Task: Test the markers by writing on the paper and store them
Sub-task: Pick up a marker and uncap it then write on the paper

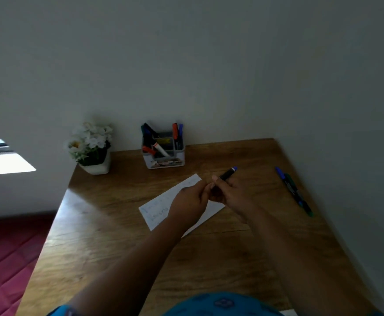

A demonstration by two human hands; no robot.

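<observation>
Above the white paper (161, 206) my right hand (229, 192) grips a black marker (227, 174) with a blue end pointing up and to the right. My left hand (191, 201) meets it at the marker's lower end, fingers curled there; what they pinch is hidden. Faint blue writing shows on the paper's left part. Two more markers, a blue one (280, 173) and a green one (300, 197), lie near the table's right edge. A grey pen holder (163, 161) with several markers stands at the back by the wall.
The wooden table (108, 236) sits in a corner, with walls behind and to the right. A white pot of white flowers (90, 144) stands at the back left. A red mat (6, 258) covers the floor on the left.
</observation>
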